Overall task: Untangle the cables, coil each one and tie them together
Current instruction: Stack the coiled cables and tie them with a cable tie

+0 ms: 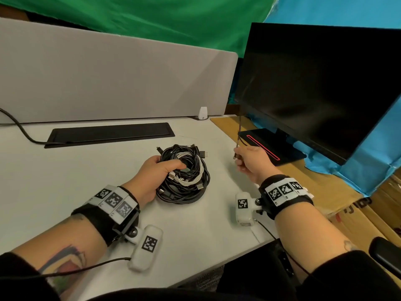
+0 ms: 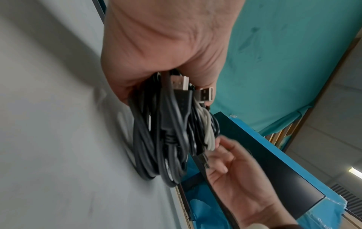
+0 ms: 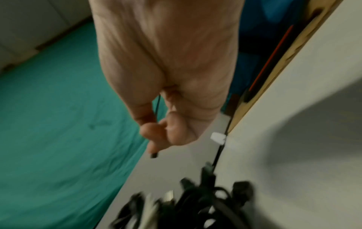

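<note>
A round bundle of coiled black and white cables with metal plugs is gripped on the pale grey counter by the left hand. A thin dark tie is pinched by the right hand.

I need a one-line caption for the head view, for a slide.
Left hand grips the coiled cable bundle on the desk while right hand holds a thin tie.

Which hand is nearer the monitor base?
Right. The right hand, pinching a thin black tie, is raised just beside the monitor base. The left hand grips the cable bundle further out on the desk.
</note>
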### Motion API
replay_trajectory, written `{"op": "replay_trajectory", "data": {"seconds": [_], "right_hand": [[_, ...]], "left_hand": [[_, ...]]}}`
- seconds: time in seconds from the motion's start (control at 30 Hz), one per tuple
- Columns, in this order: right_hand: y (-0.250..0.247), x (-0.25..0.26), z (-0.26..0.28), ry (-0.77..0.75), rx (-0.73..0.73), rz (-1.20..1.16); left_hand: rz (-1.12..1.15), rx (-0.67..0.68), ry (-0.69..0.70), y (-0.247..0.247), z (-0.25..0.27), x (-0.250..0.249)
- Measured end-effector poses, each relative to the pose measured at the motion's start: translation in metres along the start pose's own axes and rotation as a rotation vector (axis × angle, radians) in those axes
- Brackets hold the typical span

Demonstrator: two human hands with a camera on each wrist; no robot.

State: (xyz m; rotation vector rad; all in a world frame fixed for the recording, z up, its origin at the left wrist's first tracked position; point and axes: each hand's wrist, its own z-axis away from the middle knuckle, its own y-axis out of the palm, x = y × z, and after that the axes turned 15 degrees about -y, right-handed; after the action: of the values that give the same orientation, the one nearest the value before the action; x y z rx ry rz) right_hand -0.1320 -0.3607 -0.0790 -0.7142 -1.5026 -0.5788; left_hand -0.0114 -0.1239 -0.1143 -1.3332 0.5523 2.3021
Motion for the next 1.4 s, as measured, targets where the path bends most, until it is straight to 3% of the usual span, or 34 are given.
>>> {"op": "replay_trajectory", "data": {"seconds": [0.1, 0.23, 0.37, 0.5, 0.7, 0.87, 0.97, 1.1, 1.23, 1.4], "right_hand": [[0.031, 0.024, 0.023, -0.133, 0.285, -0.198], [0.063, 0.047, 0.049, -0.298, 0.47, -0.1], [0.07, 0.046, 0.06, -0.416, 0.44, 0.092], [0.069, 0.039, 0.063, -0.429, 0.423, 0.165], [0.071, 0.036, 0.068, -0.397, 0.356, 0.135], [0.08, 0.037, 0.076, -0.502, 0.339, 0.182], [0.081, 0.041, 0.075, -0.473, 0.308, 0.253], [0.082, 0.051, 0.073, -0.312, 0.327, 0.357], [0.089, 0.063, 0.081, -0.154, 0.428, 0.27], [0.088, 0.071, 0.088, -0.166, 0.592, 0.253]], "left_hand": [[0.028, -0.012, -0.031, -0.001, 0.0, -0.001], [0.018, -0.013, -0.025, 0.001, 0.003, -0.002], [0.031, -0.012, -0.005, 0.001, 0.007, -0.002], [0.027, -0.04, 0.005, 0.0, 0.01, -0.004], [0.068, -0.069, -0.013, -0.001, 0.011, -0.001], [0.086, -0.071, -0.01, 0.001, 0.011, -0.001], [0.107, -0.082, -0.006, 0.001, 0.01, 0.0], [0.132, -0.112, 0.004, -0.001, 0.007, 0.001], [0.119, -0.127, 0.029, -0.001, 0.005, 0.002], [0.132, -0.113, 0.047, -0.002, 0.005, 0.002]]}}
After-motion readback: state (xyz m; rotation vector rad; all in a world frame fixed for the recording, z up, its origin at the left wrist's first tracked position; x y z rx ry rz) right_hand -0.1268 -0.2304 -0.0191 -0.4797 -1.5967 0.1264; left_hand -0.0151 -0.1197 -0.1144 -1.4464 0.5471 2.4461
